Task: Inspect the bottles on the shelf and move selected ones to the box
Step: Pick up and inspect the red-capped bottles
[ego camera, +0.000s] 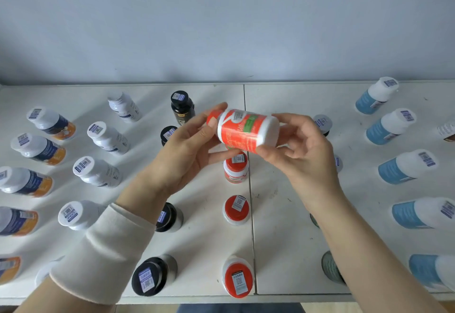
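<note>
A white bottle with an orange-red label and red cap (243, 128) lies sideways in the air above the white shelf (283, 214), cap end to the left. My left hand (189, 150) grips its cap end and my right hand (298, 150) grips its white base. Below it stand three more red-capped bottles in a column: one (235, 167), one (236, 210) and one (238, 277) near the front edge. No box is in view.
Rows of upright bottles fill the shelf: navy-and-orange ones (39, 149) at far left, white ones (108, 138), black-capped ones (182, 107), blue ones (408, 167) at right. A pale wall (221, 22) rises behind. The shelf's front edge runs along the bottom.
</note>
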A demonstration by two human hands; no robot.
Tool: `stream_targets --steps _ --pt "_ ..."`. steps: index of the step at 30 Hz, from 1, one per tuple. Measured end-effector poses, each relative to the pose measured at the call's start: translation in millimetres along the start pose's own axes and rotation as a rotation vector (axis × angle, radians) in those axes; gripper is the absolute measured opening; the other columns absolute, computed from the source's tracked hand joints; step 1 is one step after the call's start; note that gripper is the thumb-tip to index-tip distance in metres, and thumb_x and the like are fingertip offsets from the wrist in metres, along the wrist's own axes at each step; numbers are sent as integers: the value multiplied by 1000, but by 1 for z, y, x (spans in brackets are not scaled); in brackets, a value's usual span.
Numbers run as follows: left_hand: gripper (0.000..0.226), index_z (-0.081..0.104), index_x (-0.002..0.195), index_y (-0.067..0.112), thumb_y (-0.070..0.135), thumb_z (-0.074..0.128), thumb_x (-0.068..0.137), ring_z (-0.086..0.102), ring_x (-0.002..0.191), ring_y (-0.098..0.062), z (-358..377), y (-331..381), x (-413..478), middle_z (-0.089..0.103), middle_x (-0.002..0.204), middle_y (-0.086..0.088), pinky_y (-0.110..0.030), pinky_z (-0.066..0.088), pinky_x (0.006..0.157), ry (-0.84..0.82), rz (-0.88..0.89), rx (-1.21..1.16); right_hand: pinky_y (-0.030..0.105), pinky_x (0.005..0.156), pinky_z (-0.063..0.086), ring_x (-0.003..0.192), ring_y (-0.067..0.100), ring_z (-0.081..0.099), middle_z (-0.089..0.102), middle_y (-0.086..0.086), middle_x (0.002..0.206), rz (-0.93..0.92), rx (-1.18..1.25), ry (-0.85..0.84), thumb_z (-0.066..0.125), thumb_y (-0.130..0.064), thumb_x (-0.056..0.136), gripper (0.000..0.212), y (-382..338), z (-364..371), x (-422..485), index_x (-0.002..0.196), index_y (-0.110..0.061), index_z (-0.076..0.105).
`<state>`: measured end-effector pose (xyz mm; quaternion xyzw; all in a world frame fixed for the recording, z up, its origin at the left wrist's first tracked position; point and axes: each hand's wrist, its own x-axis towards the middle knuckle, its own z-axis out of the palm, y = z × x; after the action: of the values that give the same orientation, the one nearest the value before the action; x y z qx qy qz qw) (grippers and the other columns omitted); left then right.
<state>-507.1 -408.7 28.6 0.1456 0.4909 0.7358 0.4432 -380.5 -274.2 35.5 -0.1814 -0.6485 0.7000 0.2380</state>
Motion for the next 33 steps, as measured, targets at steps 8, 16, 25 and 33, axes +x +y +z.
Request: stream_targets --steps 8,16,25,33 --pt "41 56 118 19 35 51 81 66 94 -19 -3 9 16 65 107 -7 -32 57 79 109 -8 112 16 73 53 81 13 67 64 10 101 -194 -486 116 88 -18 56 58 13 12 -5 99 -25 49" --pt "31 58 108 23 19 68 79 64 98 -10 -8 43 53 64 107 2 -26 56 76 0 160 502 14 75 50 86 12 61 62 9 108 -177 -685 63 81 -16 67 48 19 1 26 106 -9 54" --pt "38 60 116 21 13 69 80 58 106 -10 -17 52 129 60 117 4 -10 42 86 -3 306 1315 34 94 38 117 29 44 48 12 125 -39 -1357 -308 65 -21 84 45 14 -20 112 125 -11 50" --pt "37 59 116 10 8 67 79 49 95 -13 -36 11 161 58 110 -6 -9 29 75 -105 209 1513 36 89 39 117 29 43 47 12 127 22 -1449 -396 61 -23 87 45 34 -15 135 128 -12 46"
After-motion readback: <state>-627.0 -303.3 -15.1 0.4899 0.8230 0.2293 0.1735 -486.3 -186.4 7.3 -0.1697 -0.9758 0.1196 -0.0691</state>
